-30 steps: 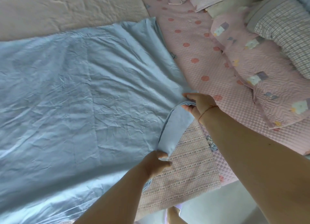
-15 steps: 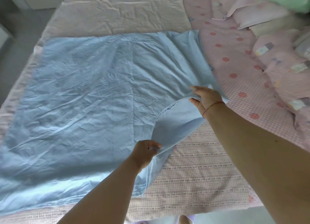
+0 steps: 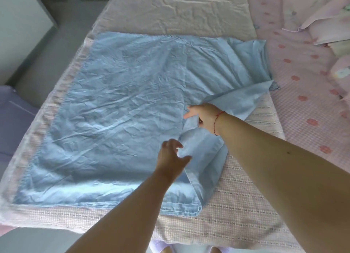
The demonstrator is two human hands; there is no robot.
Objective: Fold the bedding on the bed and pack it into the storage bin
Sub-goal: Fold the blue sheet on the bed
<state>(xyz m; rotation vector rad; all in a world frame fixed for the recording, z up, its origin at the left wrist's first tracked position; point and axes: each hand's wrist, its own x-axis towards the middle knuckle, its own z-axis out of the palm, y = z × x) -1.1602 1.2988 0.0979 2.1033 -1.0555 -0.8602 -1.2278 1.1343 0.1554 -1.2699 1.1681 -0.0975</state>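
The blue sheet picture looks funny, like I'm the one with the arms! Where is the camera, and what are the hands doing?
The camera sits on a person's head and looks down, so their two arms reach out from the bottom of the picture. A big light blue sheet lies spread on the bed. The right hand holds the sheet's edge, which is lifted and folded over. The left hand is at the same edge lower down, its fingers loose, and I can't tell whether it is gripping. Pink pillows lie at the far right.
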